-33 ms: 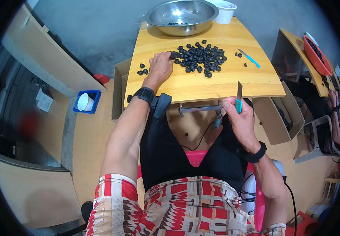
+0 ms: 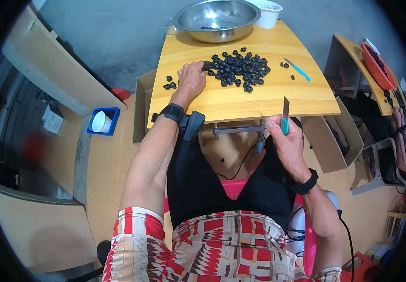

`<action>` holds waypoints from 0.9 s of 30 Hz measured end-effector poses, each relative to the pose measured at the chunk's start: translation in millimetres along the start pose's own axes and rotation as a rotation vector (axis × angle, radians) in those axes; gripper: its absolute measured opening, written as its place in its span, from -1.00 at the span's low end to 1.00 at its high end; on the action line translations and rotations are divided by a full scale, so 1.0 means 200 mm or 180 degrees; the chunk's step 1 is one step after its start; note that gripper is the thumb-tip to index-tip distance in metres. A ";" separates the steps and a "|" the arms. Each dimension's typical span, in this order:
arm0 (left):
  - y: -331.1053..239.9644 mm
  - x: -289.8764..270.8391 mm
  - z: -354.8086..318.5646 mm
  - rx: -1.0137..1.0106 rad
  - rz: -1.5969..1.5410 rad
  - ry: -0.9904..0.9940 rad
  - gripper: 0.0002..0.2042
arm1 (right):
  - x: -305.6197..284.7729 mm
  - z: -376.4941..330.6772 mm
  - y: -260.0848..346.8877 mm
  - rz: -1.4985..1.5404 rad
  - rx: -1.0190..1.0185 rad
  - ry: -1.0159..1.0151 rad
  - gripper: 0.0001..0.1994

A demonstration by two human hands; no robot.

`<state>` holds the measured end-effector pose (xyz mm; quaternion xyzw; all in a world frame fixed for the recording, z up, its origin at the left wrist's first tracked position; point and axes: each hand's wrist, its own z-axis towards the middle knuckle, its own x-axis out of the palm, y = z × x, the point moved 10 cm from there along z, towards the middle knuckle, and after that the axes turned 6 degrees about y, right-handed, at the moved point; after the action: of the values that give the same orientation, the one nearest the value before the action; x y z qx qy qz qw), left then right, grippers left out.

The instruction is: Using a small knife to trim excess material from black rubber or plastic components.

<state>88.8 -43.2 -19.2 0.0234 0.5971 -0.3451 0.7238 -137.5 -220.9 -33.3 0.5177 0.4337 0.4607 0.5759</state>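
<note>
My left hand rests on the wooden table at the left edge of a pile of small round black rubber-like parts. Its fingers are curled; something dark shows at the fingertips, too unclear to name. Several loose black parts lie left of this hand. Just off the table's front edge, my right hand is closed around a small knife with a teal handle, its blade pointing up and away from me. A second knife or similar blade with a blue handle lies right of the pile.
A steel basin and a white tub stand at the table's far edge. Cardboard boxes sit beside and below it. At far right, another person's hand is near a table with a red bowl.
</note>
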 end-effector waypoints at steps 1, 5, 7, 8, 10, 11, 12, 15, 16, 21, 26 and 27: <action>0.01 0.00 0.00 -0.0078 -0.0075 -0.0056 -0.79 | 0.00 0.00 -0.01 0.0001 -0.0034 -0.0001 -0.84; -0.01 -0.02 -0.02 -0.0153 0.0245 -0.0148 -0.82 | 0.02 0.00 0.02 0.0017 -0.0136 0.0106 -0.84; -0.02 -0.02 -0.02 -0.0108 0.0501 -0.0143 -0.83 | 0.03 0.00 0.00 0.0004 -0.0129 0.0137 -0.84; -0.03 -0.02 -0.02 -0.0073 0.0759 -0.0128 -0.84 | 0.04 0.00 0.00 -0.0005 -0.0110 0.0174 -0.84; -0.03 -0.03 -0.03 0.0009 0.0804 -0.0177 -0.84 | 0.04 0.00 0.00 -0.0049 -0.0136 0.0179 -0.84; -0.03 -0.03 -0.04 0.0085 0.0852 -0.0230 -0.84 | 0.05 0.00 0.00 -0.0092 -0.0164 0.0191 -0.85; -0.04 -0.04 -0.06 0.0085 0.0851 -0.0221 -0.84 | 0.05 0.00 0.00 -0.0090 -0.0155 0.0189 -0.85; -0.05 -0.06 -0.10 0.0085 0.0993 -0.0171 -0.84 | 0.05 0.00 0.01 -0.0193 -0.0158 0.0195 -0.85; -0.05 -0.07 -0.12 0.0069 0.0867 -0.0237 -0.84 | 0.04 0.01 0.01 -0.0252 -0.0160 0.0200 -0.85; -0.11 -0.14 -0.24 -0.0137 -0.0874 -0.0385 -0.81 | 0.05 0.00 -0.01 -0.0180 -0.0129 0.0228 -0.85; -0.51 0.16 -0.47 -0.0687 -0.4955 0.1462 -0.73 | 0.01 0.02 0.00 0.0171 -0.0310 -0.0097 -0.81; -0.57 0.19 -0.50 -0.0618 -0.4990 0.1666 -0.72 | 0.02 0.02 0.02 0.0180 -0.0347 -0.0073 -0.77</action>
<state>-55.1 -103.4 -39.1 -0.3823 0.6164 -0.6795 0.1103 -133.8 -218.3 -29.0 0.5029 0.3866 0.4938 0.5949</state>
